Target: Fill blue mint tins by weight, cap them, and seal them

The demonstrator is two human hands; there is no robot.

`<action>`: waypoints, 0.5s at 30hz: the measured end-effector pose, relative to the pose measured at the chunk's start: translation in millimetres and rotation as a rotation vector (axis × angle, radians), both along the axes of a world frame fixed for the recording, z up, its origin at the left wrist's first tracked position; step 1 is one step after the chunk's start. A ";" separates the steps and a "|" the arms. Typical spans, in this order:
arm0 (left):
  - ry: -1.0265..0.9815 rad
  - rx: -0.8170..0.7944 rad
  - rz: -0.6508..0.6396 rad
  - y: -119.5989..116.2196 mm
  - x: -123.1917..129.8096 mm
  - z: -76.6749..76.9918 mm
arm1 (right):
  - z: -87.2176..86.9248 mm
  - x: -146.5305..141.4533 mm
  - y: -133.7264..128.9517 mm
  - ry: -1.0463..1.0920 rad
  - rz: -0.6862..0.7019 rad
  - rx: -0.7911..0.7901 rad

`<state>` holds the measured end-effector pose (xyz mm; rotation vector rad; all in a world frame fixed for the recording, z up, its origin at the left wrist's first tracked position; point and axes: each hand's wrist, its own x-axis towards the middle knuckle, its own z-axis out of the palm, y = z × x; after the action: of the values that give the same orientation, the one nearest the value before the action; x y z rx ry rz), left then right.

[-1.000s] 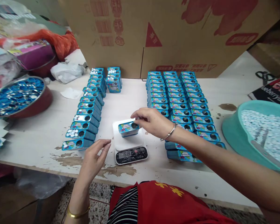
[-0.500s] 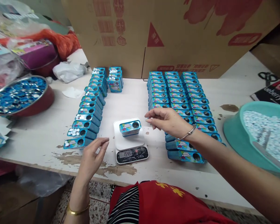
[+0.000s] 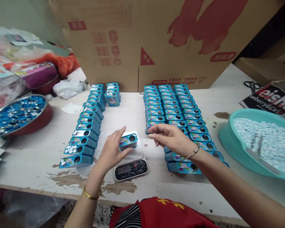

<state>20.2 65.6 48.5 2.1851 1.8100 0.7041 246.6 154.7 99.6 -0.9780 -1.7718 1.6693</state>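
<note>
With the scale (image 3: 130,170) as clock centre, we judge the step in hand to be weighing the tin (image 3: 128,141) on its plate. Our left hand (image 3: 111,151) sits at nine o'clock, thumb and fingers spread wide around the tin; we cannot confirm contact. Our right hand (image 3: 170,137), at two o'clock, has its fingertips nearly together; we cannot tell whether they pinch anything. Lifting calls for an even two-sided grip. The display (image 3: 124,170) digits are blurred. Our left hand masks the tin's nine-o'clock end; the frame crops the basin (image 3: 228,136) at three o'clock.
</note>
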 end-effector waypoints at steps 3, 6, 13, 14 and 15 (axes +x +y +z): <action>-0.030 -0.023 0.020 5.2 -0.5 -4.9 | -2.6 -14.8 1.1 -0.034 0.033 0.051; -0.054 -0.022 0.048 2.0 -3.6 -9.4 | -3.8 -40.5 3.9 -0.138 0.102 0.181; -0.027 -0.056 -0.040 7.3 5.3 2.8 | -2.4 -17.3 8.9 -0.074 -0.049 0.277; -0.030 -0.052 -0.074 12.5 11.0 5.3 | -0.9 -3.4 8.9 -0.038 -0.093 0.237; -0.040 -0.043 -0.110 19.1 17.9 6.9 | 1.1 11.3 8.6 -0.010 -0.144 0.196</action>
<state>38.0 84.7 55.4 2.2070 1.6557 0.6747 257.9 163.3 100.8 -1.0000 -1.7871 1.3766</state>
